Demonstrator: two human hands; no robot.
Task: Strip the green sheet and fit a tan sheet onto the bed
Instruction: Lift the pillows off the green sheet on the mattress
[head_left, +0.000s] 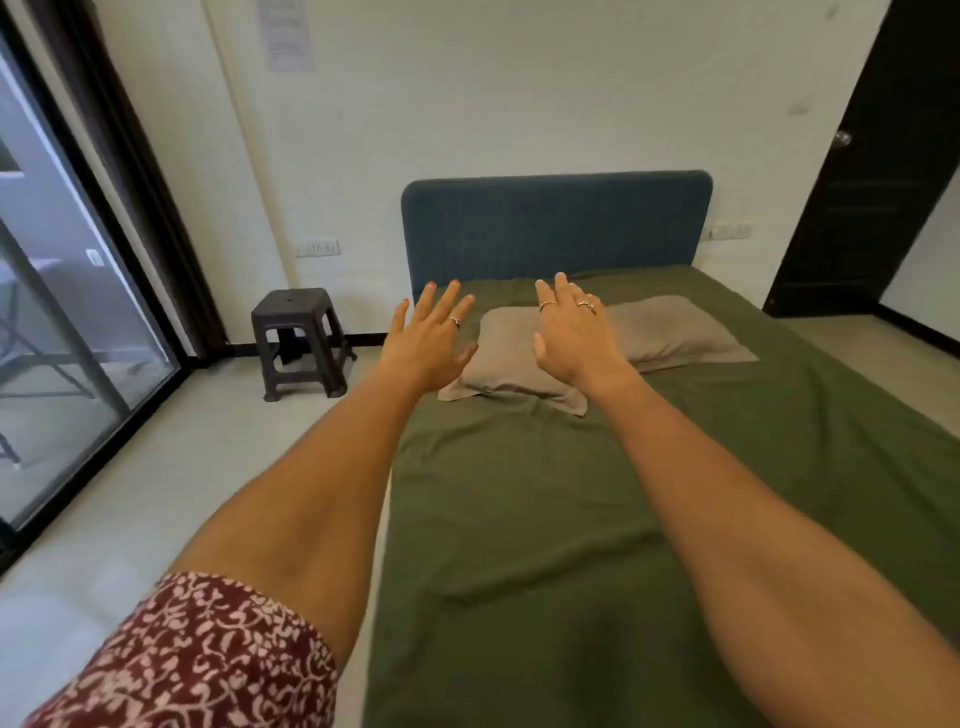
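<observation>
Patterned sleeve (208, 660), nearest. Left hand (428, 343) and right hand (574, 338): fingers spread, holding nothing, stretched toward tan pillow (670, 327), probably to clear it first. Green sheet (545, 519): covers bed, unstripped. Tan sheet: not visible. Stool (298, 340): beside headboard (556, 228).

the sheet (571, 519) lay spread over the bed (387, 519), the pillow (670, 332) on it near the headboard (556, 223) behind; a stool (298, 338) stood on the floor (156, 493) left of the bed, a door (872, 166) to the right
</observation>
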